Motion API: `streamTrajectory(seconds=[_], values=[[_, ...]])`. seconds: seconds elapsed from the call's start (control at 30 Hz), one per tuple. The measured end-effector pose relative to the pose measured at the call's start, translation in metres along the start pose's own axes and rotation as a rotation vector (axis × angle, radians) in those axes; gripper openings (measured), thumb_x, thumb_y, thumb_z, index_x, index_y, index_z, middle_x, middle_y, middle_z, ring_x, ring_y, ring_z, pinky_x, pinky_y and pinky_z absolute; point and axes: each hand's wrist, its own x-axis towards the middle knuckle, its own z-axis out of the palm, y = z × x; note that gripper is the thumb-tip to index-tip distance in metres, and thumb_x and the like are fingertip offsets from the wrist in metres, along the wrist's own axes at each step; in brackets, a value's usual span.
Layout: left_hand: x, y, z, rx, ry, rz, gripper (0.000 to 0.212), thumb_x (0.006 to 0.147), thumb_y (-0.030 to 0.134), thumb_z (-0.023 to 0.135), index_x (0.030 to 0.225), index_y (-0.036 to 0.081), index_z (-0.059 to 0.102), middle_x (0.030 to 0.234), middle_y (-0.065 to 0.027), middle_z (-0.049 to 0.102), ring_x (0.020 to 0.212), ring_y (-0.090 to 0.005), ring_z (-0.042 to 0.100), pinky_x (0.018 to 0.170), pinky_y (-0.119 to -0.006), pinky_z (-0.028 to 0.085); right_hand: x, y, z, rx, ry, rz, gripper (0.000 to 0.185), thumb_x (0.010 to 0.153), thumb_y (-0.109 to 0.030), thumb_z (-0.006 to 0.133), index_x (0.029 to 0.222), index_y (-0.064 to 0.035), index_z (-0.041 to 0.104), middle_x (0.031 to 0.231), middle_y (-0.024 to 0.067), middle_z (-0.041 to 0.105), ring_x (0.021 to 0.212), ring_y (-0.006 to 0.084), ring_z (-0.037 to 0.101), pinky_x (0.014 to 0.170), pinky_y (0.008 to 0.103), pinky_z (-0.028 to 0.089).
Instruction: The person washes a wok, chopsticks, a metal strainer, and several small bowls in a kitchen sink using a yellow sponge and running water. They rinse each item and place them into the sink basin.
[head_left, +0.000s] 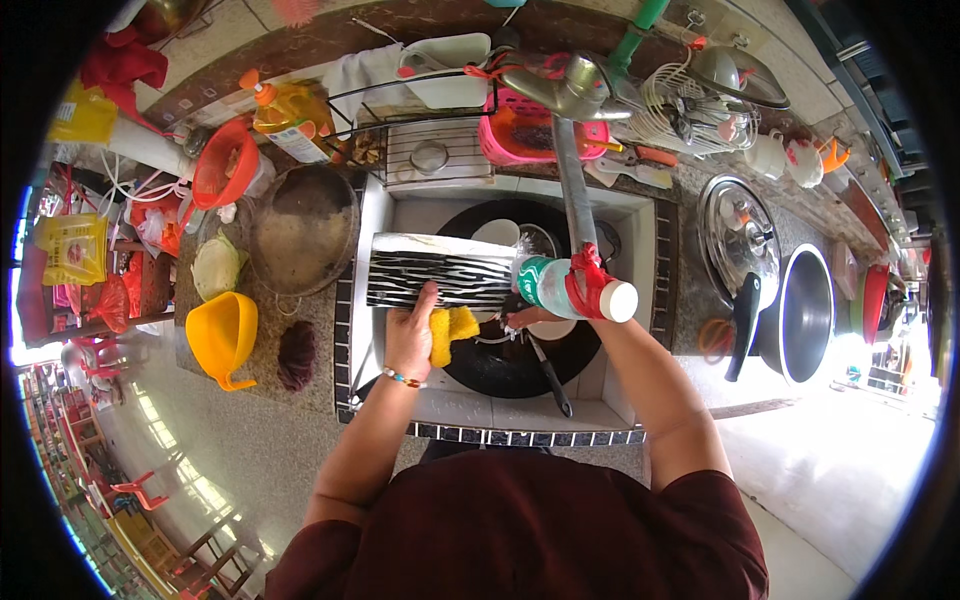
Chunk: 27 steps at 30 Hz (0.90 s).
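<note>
My left hand (410, 339) grips the near edge of a black-and-white striped rectangular dish (439, 274), thumb over its rim. A yellow sponge (452, 332) sits against that hand, just below the dish. My right hand (531, 316) is partly hidden under a plastic bottle (546, 285), near the dish's right end; what it holds is hidden. The bottle, with a green label, is tied by a red strip (587, 281) to the metal faucet pipe (574, 187). Below is a black wok (480, 379) in the tiled sink (454, 412), with white bowls (495, 231) and a black-handled utensil (553, 379).
To the left are a large round pan (304, 232), a cabbage (216, 266), a yellow scoop (223, 330) and a dark cloth (298, 356). Rightward stand a glass lid (739, 232) and a dark pot (806, 315). Behind are a pink basket (491, 135) and a detergent bottle (292, 127).
</note>
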Motion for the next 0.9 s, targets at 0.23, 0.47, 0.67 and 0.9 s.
streamTrajectory(seconds=[0.23,0.47,0.67,0.9], values=[[-0.005,0.029,-0.01,-0.192,-0.014,-0.057,0.038,0.083,0.031,0.073,0.105,0.002,0.061,0.097,-0.0036,0.064,0.083,-0.0148,0.063,0.074,-0.031,0.053,-0.019,0.008,-0.017,1.342,-0.252,-0.281,0.045,0.088,-0.018,0.061,0.124,0.0056,0.05,0.121,0.0258,0.055,0.106,0.0332,0.06,0.089,0.0419,0.052],[0.01,0.017,0.021,-0.247,0.024,-0.047,0.041,0.081,0.034,0.076,0.095,-0.001,0.061,0.087,-0.0064,0.063,0.074,-0.016,0.063,0.068,-0.032,0.053,0.037,0.043,0.005,0.66,0.233,-0.481,0.034,0.088,-0.02,0.061,0.112,0.0033,0.057,0.109,0.0193,0.062,0.097,0.0258,0.063,0.085,0.0366,0.053],[0.01,0.016,0.008,-0.217,0.013,-0.056,0.038,0.082,0.033,0.074,0.095,0.0,0.06,0.089,-0.0075,0.065,0.076,-0.0206,0.066,0.067,-0.035,0.056,0.029,0.038,0.007,1.474,-0.289,-0.381,0.024,0.084,-0.02,0.067,0.103,-0.0082,0.061,0.111,0.0158,0.06,0.111,0.0279,0.057,0.099,0.0398,0.047],[0.007,0.025,0.01,-0.27,-0.005,-0.08,0.037,0.082,0.034,0.073,0.097,0.003,0.06,0.087,-0.0069,0.065,0.074,-0.0215,0.067,0.065,-0.035,0.056,0.021,0.084,-0.015,1.018,-0.007,-0.208,0.042,0.081,-0.029,0.073,0.114,-0.0084,0.057,0.117,0.0195,0.058,0.104,0.0338,0.061,0.098,0.044,0.047]])
